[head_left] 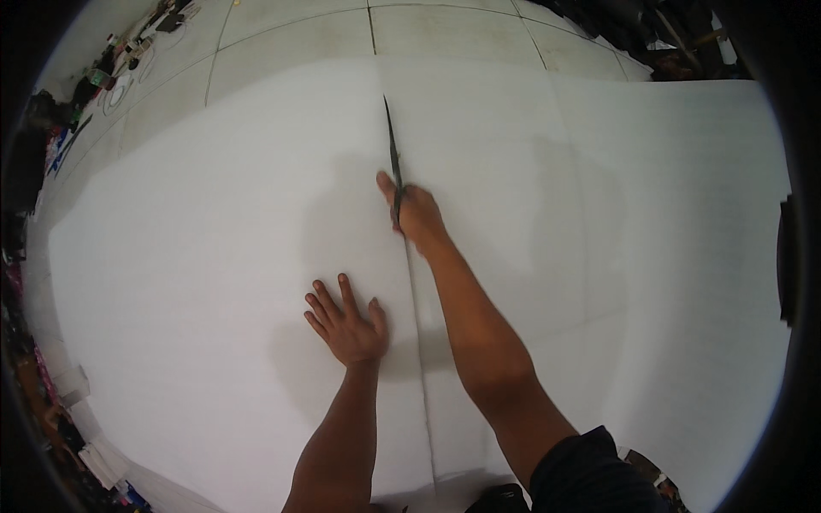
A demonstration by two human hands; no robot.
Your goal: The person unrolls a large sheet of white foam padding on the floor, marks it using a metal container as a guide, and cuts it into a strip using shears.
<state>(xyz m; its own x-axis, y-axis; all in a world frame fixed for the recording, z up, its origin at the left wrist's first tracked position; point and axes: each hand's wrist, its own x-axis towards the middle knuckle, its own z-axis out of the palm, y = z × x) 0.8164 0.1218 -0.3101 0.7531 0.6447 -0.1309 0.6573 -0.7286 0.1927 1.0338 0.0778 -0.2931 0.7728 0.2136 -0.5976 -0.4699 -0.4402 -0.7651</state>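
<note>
Mid-frame, the right hand (416,215) grips long scissors (392,150) on the white sheet (214,256) — the left hand (349,323) lies flat, fingers spread, holding nothing.

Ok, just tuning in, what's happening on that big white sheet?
A person is slicing a large white foam sheet spread over the floor. The right hand has a grip on a long dark blade, which lies along a straight cut line running away from them. The left hand lies flat, fingers spread, on the sheet just left of the slit already behind the blade.
</note>
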